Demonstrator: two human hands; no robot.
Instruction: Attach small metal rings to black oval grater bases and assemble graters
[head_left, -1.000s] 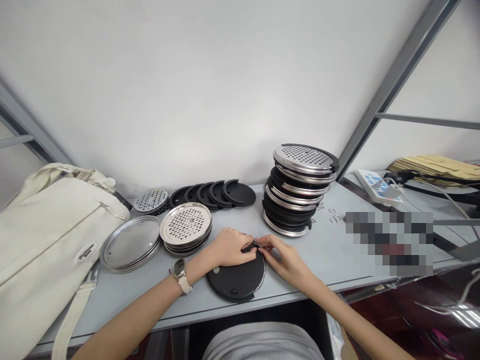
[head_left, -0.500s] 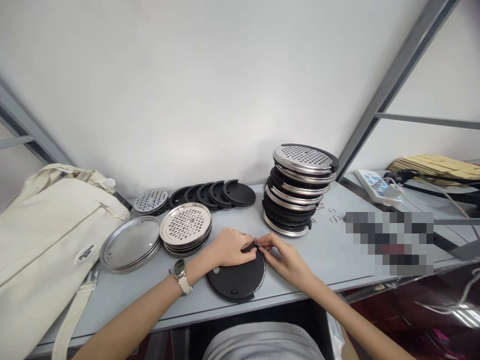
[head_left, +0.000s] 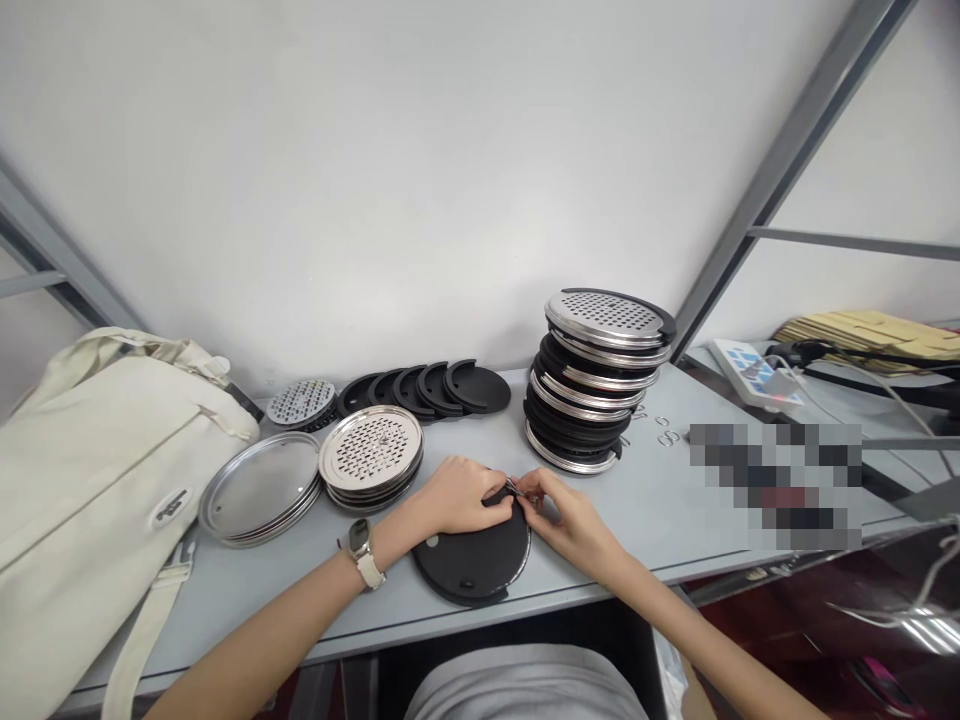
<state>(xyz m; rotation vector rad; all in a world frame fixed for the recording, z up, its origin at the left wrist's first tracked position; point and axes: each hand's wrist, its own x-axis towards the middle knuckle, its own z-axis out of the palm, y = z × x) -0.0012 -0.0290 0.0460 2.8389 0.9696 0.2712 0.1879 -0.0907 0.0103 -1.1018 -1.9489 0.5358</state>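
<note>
A round black disc (head_left: 476,565) with a raised rim lies near the table's front edge. Across its far side rests my left hand (head_left: 465,495), its thumb and fingers closed on the disc's edge. My right hand (head_left: 566,515) meets it at the disc's far right edge, fingertips pinched on a small shiny metal piece (head_left: 511,487). That piece looks like a ring, though fingers cover most of it. Beyond the hands, several black discs (head_left: 480,388) overlap in a row.
A tall stack of black and metal discs (head_left: 581,405) stands behind my right hand, with metal rings (head_left: 667,438) beside it. Perforated metal plates (head_left: 375,447) and plain metal plates (head_left: 262,485) are piled left. A cream bag (head_left: 112,500) and power strip (head_left: 754,375) flank them.
The right fingertips have shifted very slightly at the disc's edge. Both hands otherwise keep their places, and the disc lies as before.
</note>
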